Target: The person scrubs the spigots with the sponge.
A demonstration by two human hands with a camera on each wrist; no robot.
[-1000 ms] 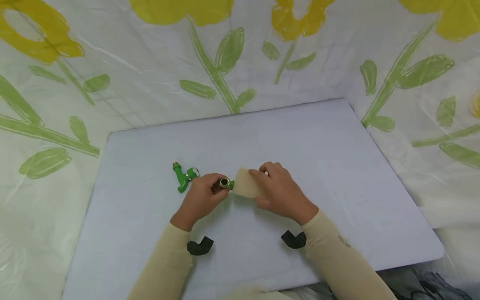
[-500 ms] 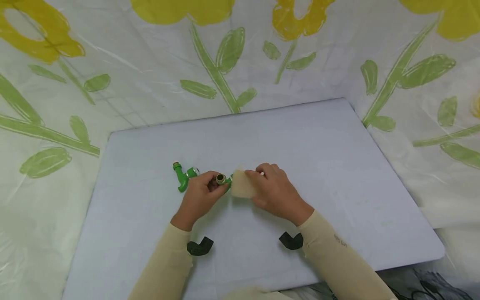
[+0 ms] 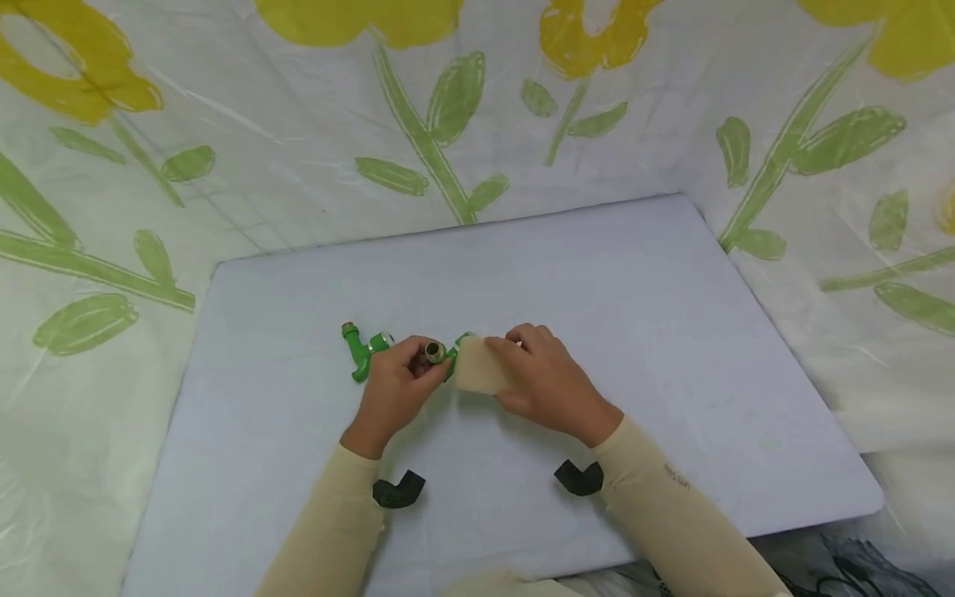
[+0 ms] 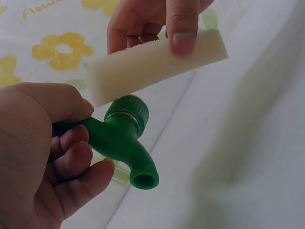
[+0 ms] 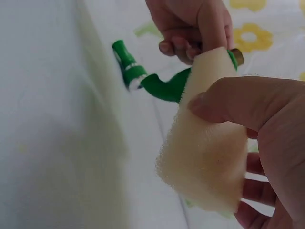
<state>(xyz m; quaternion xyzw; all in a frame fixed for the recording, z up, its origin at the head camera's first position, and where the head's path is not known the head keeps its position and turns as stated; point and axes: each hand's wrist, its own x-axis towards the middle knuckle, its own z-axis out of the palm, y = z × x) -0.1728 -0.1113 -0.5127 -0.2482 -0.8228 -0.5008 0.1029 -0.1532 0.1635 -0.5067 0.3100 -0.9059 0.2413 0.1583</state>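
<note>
My left hand (image 3: 399, 390) pinches a green faucet (image 4: 121, 138) by its inlet end, holding it up off the table. The brass threaded end (image 3: 434, 352) points up toward the head camera, and in the left wrist view the spout hangs downward. Between thumb and fingers my right hand (image 3: 555, 385) grips a cream sponge (image 5: 205, 143). The sponge lies against or very close to the ribbed green knob (image 4: 128, 112) of the faucet. A second green faucet (image 3: 361, 352) lies on the table just beyond my left hand.
A white table (image 3: 671, 348) spreads beneath both hands. White sheeting (image 3: 298, 182) with painted yellow flowers stands behind and beside it. Black curved pieces (image 3: 399, 489) sit at both wrists. Dark cables (image 3: 858, 572) show past the lower right table edge.
The held faucet has tilted and shifted slightly left, so more of its green body shows past the sponge. My right hand has moved a little left with the sponge.
</note>
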